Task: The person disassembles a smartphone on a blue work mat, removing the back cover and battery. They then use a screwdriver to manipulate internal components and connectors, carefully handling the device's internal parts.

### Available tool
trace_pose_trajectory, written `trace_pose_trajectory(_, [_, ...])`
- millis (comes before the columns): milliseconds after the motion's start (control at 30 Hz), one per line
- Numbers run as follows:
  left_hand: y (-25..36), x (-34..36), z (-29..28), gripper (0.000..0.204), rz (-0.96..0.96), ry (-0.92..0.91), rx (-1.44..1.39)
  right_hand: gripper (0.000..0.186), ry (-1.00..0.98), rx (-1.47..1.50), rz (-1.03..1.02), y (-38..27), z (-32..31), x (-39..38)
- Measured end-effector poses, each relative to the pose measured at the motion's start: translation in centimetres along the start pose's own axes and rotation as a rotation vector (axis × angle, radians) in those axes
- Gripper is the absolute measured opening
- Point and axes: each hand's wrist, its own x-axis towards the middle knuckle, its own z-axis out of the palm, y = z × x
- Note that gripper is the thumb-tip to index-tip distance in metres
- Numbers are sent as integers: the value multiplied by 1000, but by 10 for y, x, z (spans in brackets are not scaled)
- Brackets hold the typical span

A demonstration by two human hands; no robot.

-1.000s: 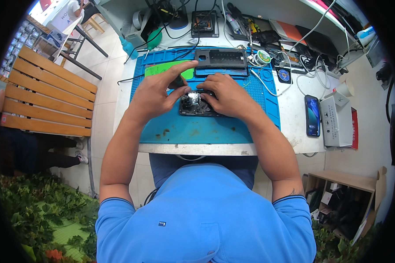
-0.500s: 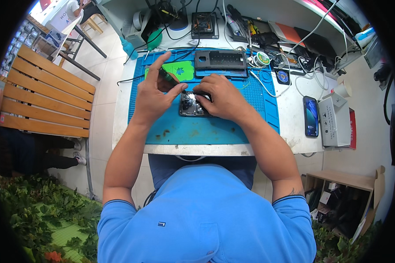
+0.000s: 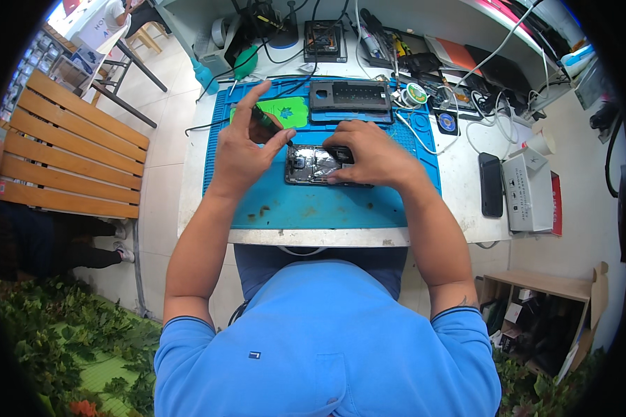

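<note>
Head view. The opened phone (image 3: 316, 165) lies flat on the blue mat (image 3: 327, 205), near the middle of the bench (image 3: 459, 222), its back cover off and its inner parts facing up.

The right hand (image 3: 368, 156) rests over the phone's right half, fingers curled down onto it. It appears to press and steady the body; whether a tool lies under the fingers cannot be told.

The left hand (image 3: 247, 149) is raised just left of the phone, not touching it. Thumb and forefinger pinch a small dark part (image 3: 263, 125); the other fingers spread upward. What the part is cannot be told at this size.

Nearby: a green pad (image 3: 282, 111) and a dark tray (image 3: 350, 96) at the far side of the mat, a second phone (image 3: 490, 184) and a white box (image 3: 528, 191) on the right, well apart.

Recommended handling, as a judgement:
- Keep the right hand flat and firm so the phone does not slide on the mat.
- Hold the pinched part lightly; a small piece may drop or bend.
- Keep the part over the mat, so that a drop stays on it.
- Keep cables clear of the working area.
</note>
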Motion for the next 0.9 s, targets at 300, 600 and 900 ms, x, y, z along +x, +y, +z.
trace_pose_trajectory(300, [10, 13, -41, 100, -344, -390, 330, 47, -85, 205, 185, 11, -6, 17])
trace_pose_trajectory(600, [10, 13, -36, 61, -176, -465, 413, 45, -34, 152, 164, -9, 11, 29])
trace_pose_trajectory(900, [12, 37, 8, 53, -339, -723, 541, 49, -69, 437, 353, -9, 15, 25])
